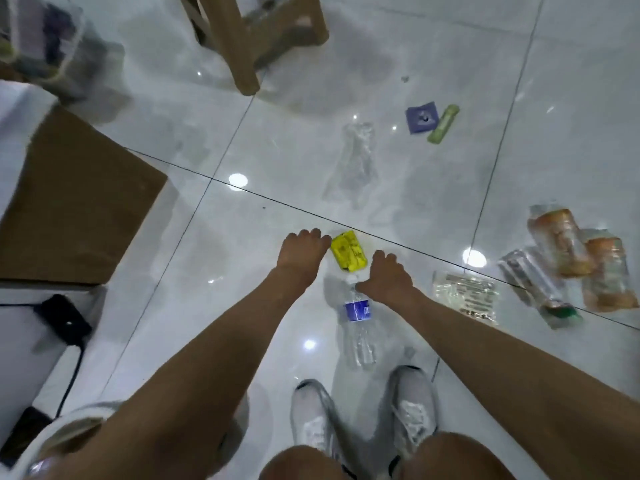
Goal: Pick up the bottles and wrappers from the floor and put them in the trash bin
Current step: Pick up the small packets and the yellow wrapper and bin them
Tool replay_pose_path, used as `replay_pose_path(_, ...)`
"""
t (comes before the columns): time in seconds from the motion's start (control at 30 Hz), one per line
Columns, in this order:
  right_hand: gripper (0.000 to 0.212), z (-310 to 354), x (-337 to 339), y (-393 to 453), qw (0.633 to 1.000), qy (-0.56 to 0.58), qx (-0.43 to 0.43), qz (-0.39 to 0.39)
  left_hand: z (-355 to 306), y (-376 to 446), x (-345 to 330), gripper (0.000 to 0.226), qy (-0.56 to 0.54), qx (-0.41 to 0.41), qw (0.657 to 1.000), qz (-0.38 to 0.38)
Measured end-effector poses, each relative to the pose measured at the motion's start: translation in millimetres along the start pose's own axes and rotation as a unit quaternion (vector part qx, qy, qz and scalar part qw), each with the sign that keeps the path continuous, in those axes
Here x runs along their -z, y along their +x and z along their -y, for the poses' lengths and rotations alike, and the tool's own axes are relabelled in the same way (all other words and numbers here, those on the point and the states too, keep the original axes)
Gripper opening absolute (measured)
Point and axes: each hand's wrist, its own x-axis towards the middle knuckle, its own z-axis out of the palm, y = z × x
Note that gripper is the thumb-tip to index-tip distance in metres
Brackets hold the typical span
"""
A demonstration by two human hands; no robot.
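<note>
A clear water bottle (358,323) with a blue label lies on the white tiled floor in front of my shoes, cap end pointing away from me. Just beyond its cap lies a yellow wrapper (348,251). My left hand (304,252) hovers left of that wrapper, fingers loosely curled and holding nothing. My right hand (389,275) is over the bottle's neck with its thumb beside the cap; its fingers do not wrap the bottle. A white round bin (41,434) shows at the lower left, mostly hidden by my left arm.
More litter lies further out: a clear plastic wrapper (353,164), a purple wrapper (421,117), a green wrapper (443,123), a printed clear wrapper (465,296), a green-capped bottle (535,285) and orange packets (557,240). A cardboard box (69,202) and stool legs (242,46) stand nearby.
</note>
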Motion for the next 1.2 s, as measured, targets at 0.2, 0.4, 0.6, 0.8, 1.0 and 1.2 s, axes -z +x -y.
replay_pose_path(0.2,0.091,-24.6,-111.1,152.8,0.993,0.044,0.036,-0.106,-0.3,130.2,-143.2,0.085,0.069,-0.099,0.992,-0.045)
replay_pose_path(0.4,0.078,-13.6,-135.7,212.4,0.973,0.016,0.095,-0.209,-2.7,187.4,-187.1,0.065,0.001,-0.154,0.981,-0.116)
replay_pose_path(0.6,0.037,-14.9,-107.3,223.4,0.972,-0.058,0.173,-0.145,-7.4,193.7,-184.9,0.048,0.081,-0.108,0.983,-0.122)
replay_pose_path(0.8,0.020,26.2,-53.0,180.9,0.895,-0.347,0.231,-0.158,3.5,142.8,-140.8,0.035,-0.021,0.014,0.992,-0.127)
replay_pose_path(1.0,0.024,105.6,1.5,39.5,0.866,-0.387,0.305,-0.084,45.8,-1.7,-44.3,0.029,-0.077,0.079,0.990,-0.092)
replay_pose_path(1.2,0.012,196.6,58.7,-124.5,0.833,-0.418,0.362,-0.024,85.1,-167.7,63.0,0.031,-0.138,0.186,0.972,-0.046)
